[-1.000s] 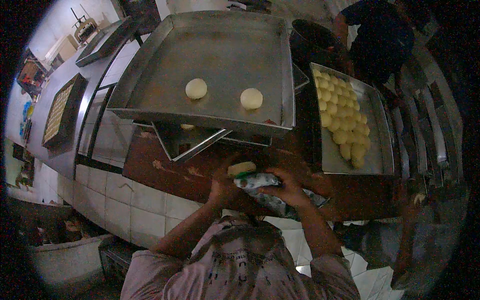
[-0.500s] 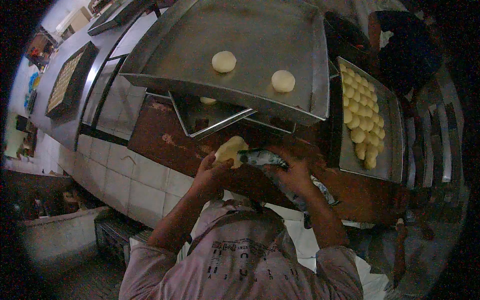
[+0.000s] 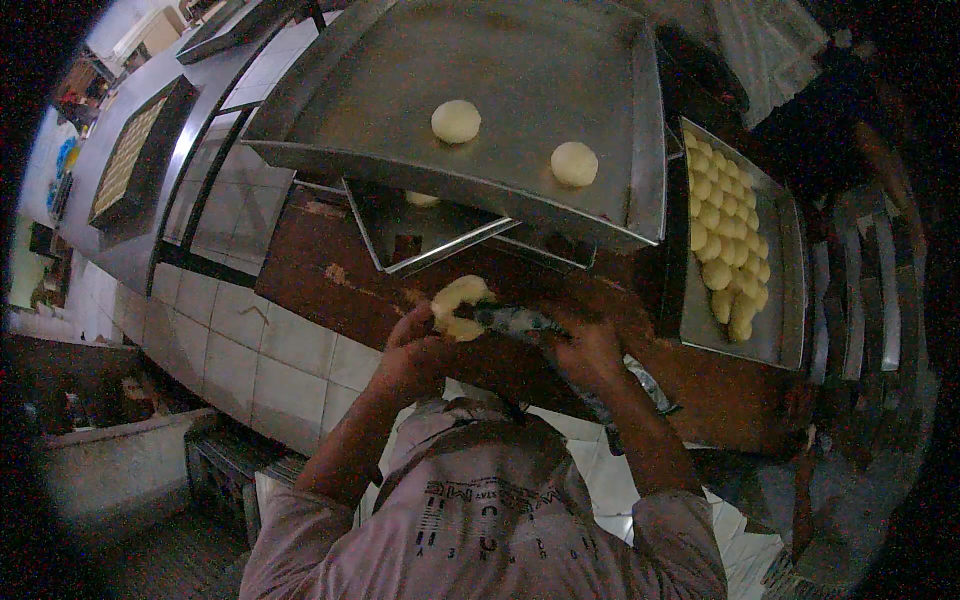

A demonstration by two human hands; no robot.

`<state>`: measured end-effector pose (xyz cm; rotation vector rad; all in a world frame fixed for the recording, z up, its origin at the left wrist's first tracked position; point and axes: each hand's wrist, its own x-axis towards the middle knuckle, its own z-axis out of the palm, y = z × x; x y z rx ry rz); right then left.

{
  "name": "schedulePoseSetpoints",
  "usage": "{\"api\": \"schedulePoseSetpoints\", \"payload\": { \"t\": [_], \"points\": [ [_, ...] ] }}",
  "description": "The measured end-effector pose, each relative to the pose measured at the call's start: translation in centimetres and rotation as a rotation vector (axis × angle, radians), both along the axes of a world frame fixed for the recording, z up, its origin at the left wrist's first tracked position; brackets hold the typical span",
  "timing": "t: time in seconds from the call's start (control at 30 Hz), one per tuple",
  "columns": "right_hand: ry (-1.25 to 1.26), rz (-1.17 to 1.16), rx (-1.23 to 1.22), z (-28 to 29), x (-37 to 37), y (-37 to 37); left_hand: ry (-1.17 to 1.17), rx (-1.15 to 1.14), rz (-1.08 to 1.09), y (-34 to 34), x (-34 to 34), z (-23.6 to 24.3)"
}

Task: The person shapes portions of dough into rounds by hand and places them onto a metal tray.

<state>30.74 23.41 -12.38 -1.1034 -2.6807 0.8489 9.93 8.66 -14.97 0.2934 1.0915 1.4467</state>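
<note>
My left hand (image 3: 412,350) cups a flattened piece of pale dough (image 3: 460,298), which curls around the tip of a filling bag. That bag (image 3: 520,322) is pale plastic with a dark pattern, and my right hand (image 3: 592,355) is closed around it. Its tail hangs past my right wrist. How much filling sits in the dough cannot be made out. Beyond my hands, a large metal tray (image 3: 400,165) carries two round dough balls, a left one (image 3: 456,122) and a right one (image 3: 574,164).
Beneath the large tray, a smaller metal tray (image 3: 440,256) sticks out over the brown tabletop (image 3: 310,255). To the right, another tray (image 3: 782,215) holds many dough balls (image 3: 725,215). A filled tray (image 3: 130,160) lies on the far-left counter. Another person (image 3: 825,130) stands at upper right.
The dough in my left hand has curled more around the bag's tip, with a gap in its middle now showing. The person at upper right has shifted rightward.
</note>
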Motion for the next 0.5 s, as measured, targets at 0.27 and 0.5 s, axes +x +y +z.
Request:
{"api": "schedulePoseSetpoints", "payload": {
  "t": [0.27,0.5],
  "points": [
    [0.228,0.128,0.158,7.0,-3.2,-2.3,0.143,0.407,-0.035,-1.7,0.6,4.5],
    [0.546,0.14,0.114,9.1,-2.5,-1.5,1.089,0.281,-0.228,1.7,3.9,9.9]
  ]
}}
